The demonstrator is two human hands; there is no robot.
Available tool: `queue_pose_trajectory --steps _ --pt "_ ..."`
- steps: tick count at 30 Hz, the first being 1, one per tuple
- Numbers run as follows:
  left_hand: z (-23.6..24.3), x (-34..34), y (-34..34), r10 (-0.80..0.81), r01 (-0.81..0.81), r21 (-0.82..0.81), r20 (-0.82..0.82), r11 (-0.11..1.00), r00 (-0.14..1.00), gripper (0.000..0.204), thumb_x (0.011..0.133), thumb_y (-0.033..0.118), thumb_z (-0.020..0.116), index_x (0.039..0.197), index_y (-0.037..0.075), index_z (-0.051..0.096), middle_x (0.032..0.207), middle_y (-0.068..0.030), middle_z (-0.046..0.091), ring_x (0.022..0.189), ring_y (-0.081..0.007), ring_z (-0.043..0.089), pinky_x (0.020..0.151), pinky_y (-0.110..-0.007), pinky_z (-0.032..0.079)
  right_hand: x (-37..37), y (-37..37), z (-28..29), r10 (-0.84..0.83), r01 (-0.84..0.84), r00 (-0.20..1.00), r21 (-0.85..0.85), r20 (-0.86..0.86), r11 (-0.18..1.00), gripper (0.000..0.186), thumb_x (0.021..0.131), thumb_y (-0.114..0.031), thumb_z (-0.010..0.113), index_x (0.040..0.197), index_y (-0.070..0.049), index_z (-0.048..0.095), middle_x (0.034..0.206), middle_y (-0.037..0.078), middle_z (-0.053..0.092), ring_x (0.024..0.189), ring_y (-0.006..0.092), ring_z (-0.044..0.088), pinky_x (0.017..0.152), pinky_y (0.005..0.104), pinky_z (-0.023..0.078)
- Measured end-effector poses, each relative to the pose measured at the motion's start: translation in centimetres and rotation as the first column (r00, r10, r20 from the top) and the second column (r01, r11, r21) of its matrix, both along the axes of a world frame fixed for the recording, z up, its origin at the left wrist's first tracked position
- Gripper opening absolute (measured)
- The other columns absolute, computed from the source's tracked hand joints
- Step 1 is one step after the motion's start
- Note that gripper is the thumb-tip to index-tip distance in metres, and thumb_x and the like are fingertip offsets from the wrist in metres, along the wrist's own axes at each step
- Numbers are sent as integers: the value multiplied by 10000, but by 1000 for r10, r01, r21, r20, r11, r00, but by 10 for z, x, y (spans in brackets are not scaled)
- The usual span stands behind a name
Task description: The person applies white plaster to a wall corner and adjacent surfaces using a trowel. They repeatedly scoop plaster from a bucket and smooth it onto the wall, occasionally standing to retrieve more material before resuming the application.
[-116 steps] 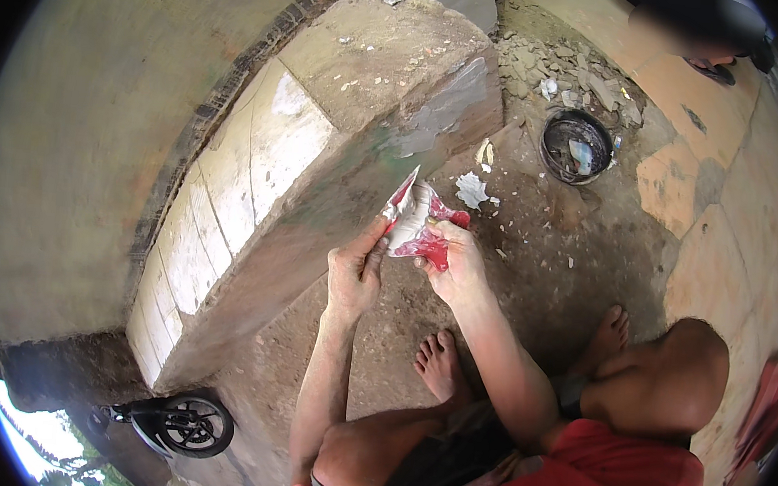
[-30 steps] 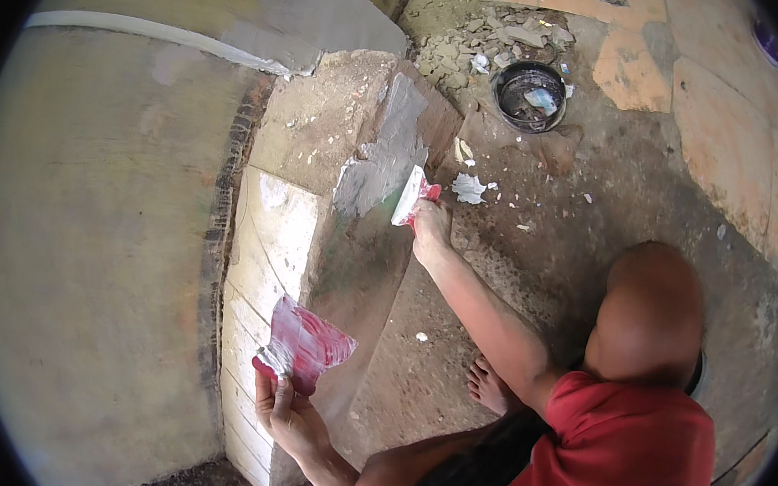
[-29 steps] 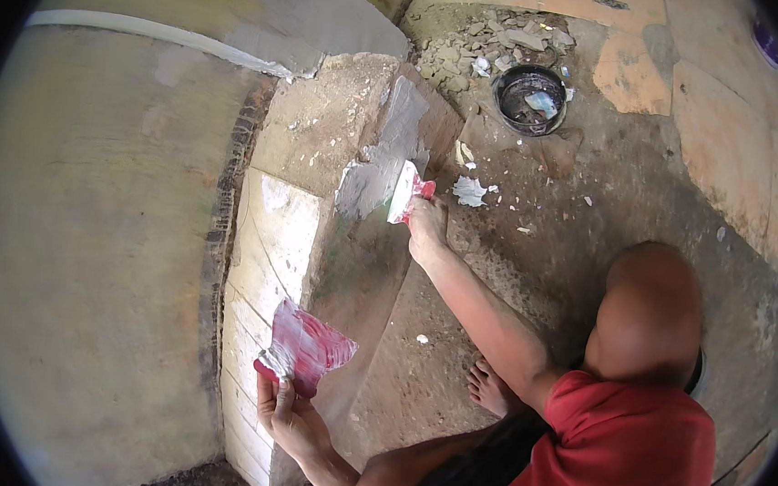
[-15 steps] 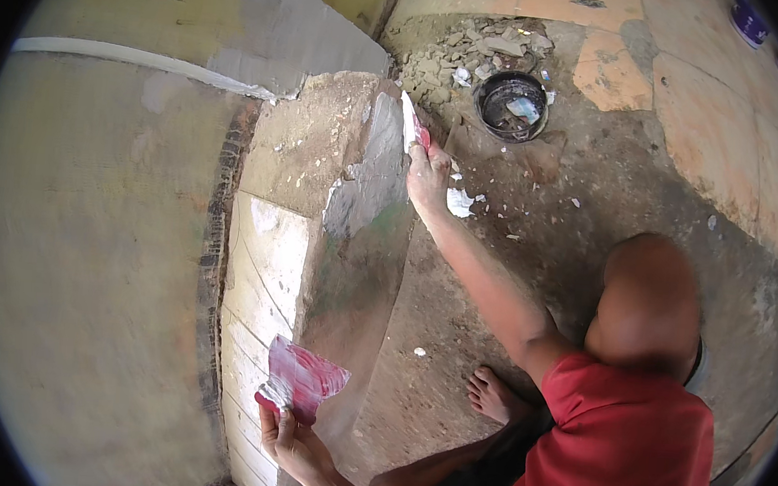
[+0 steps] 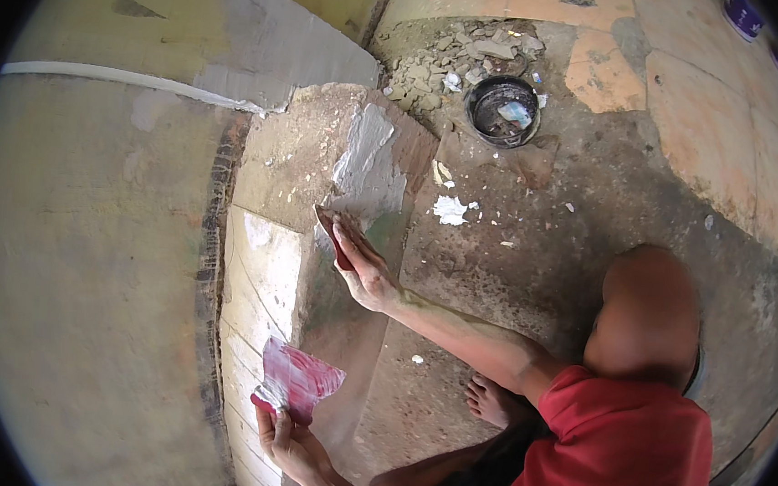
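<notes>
A wide red spatula (image 5: 305,378) smeared with white paste is in my left hand (image 5: 290,450), low beside the white tiles (image 5: 263,279) of the raised block. My right hand (image 5: 364,273) grips a second red scraper (image 5: 326,229), its blade against the block's edge at the lower end of a fresh grey-white plaster patch (image 5: 364,159). Its fingers lie extended over the back of that scraper. Bare, stained concrete shows on the block's face below the patch, with a green tint in places.
A black tub (image 5: 476,117) with a pale scrap inside sits near broken rubble (image 5: 430,73). White flakes (image 5: 451,209) lie on the concrete floor. Peach tiles (image 5: 705,122) and purple containers (image 5: 743,17) are at the right. A yellowish wall (image 5: 95,266) borders the left; my bent knee (image 5: 644,313) is at right.
Both hands were together at the scrapers earlier, then parted. My right hand rose along the plaster patch and has since come down leftward to the block's edge. My left hand stays low.
</notes>
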State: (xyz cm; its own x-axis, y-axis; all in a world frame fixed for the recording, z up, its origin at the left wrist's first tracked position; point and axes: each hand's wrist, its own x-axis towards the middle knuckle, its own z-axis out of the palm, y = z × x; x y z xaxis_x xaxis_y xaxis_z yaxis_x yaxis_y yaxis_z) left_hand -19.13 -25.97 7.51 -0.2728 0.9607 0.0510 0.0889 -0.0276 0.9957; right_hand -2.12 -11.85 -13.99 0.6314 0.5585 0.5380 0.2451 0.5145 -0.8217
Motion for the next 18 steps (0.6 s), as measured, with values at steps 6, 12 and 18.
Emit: queue_pose_trajectory --steps 6,12,18 --pt "-2 -22 -8 13 -14 -11 -9 1000 1000 463 943 -93 535 1403 -46 565 1047 -72 702 873 -111 648 741 -249 507 161 29 -30 -320 167 896 -433 -308 886 466 1110 -366 467 1307 22 633 979 247 729 883 327 720 761 464 526" --pt "-8 -35 -6 -76 76 0 27 997 997 451 936 -102 541 1382 -49 577 1004 -59 704 836 -109 643 701 -248 498 146 46 -22 -202 137 947 -254 -250 957 395 1095 -327 505 1410 -112 606 1125 226 715 971 366 702 872 447 534" --pt "-9 -27 1 -116 116 -25 -3 993 993 510 937 -80 532 1444 -25 540 1087 -73 687 865 -114 631 723 -260 490 11 -16 -2 42 -106 925 -151 -377 983 376 1055 -180 578 1392 -13 592 1325 185 668 1206 311 651 1033 394 511"
